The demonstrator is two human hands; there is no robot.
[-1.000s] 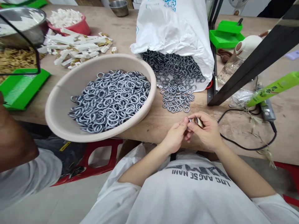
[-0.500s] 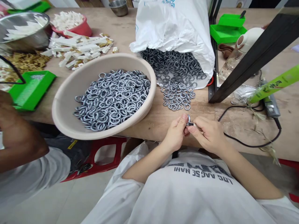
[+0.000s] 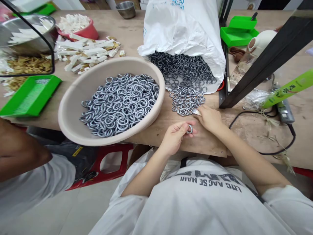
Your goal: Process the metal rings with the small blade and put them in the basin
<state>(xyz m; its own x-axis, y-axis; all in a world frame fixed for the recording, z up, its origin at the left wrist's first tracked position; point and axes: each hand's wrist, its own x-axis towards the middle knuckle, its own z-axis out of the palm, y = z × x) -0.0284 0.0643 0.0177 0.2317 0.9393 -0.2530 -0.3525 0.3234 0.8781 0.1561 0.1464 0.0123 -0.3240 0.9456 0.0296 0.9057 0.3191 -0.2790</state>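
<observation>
Between the thumb and fingers of my left hand (image 3: 174,136) is a single grey ring (image 3: 190,129), held above the table's front edge. My right hand (image 3: 209,118) is closed on a small flat, shiny blade-like piece (image 3: 197,112), most of it hidden in the fingers. Its tip reaches the near right side of a small pile of rings (image 3: 186,99) on the wooden table. Behind that pile, more dark rings (image 3: 182,63) spill from the mouth of a white sack (image 3: 181,29). To the left stands a large beige basin (image 3: 65,114) holding many grey rings (image 3: 122,104).
A black metal post (image 3: 264,62) slants up on the right, near a cable (image 3: 246,112) and a bright green tube (image 3: 288,88). White strips (image 3: 83,52), a green tray (image 3: 31,98) and a steel bowl (image 3: 34,42) are at left. A co-worker's arm (image 3: 19,150) is at lower left.
My hands have parted. The right one moved forward with the flat piece to the ring pile, while the left one shifted slightly left and down, keeping the ring.
</observation>
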